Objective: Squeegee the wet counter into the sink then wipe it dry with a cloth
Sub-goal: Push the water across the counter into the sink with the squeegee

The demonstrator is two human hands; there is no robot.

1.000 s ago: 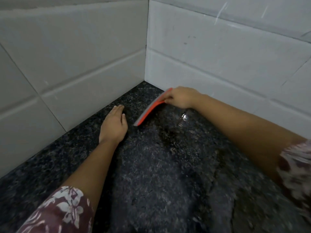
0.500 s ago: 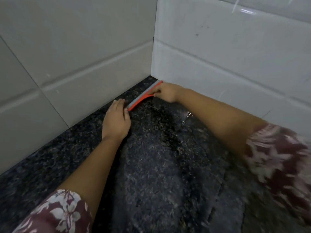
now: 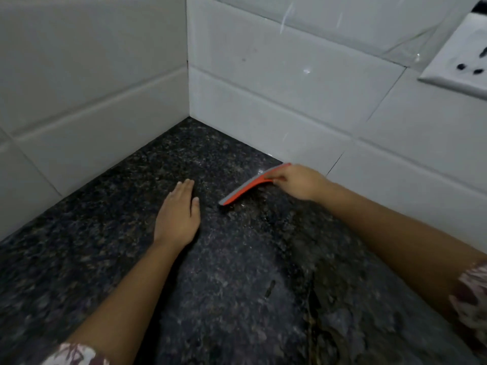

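Note:
An orange squeegee with a grey blade edge (image 3: 246,188) rests its blade on the dark speckled granite counter (image 3: 110,246), close to the right-hand tiled wall. My right hand (image 3: 299,183) grips its far end, fingers closed around it. My left hand (image 3: 179,214) lies flat, palm down, on the counter just left of the blade's near tip, with a small gap between them. A wet, glossy streak (image 3: 324,299) runs along the counter under my right forearm. No sink or cloth is in view.
White tiled walls (image 3: 87,106) meet in a corner (image 3: 188,115) at the back of the counter. A white wall socket (image 3: 458,61) is mounted on the right wall, high up.
The squeegee has been drawn back out of the corner, along the right wall toward me. My left hand stays flat on the counter. The view has shifted, showing the socket.

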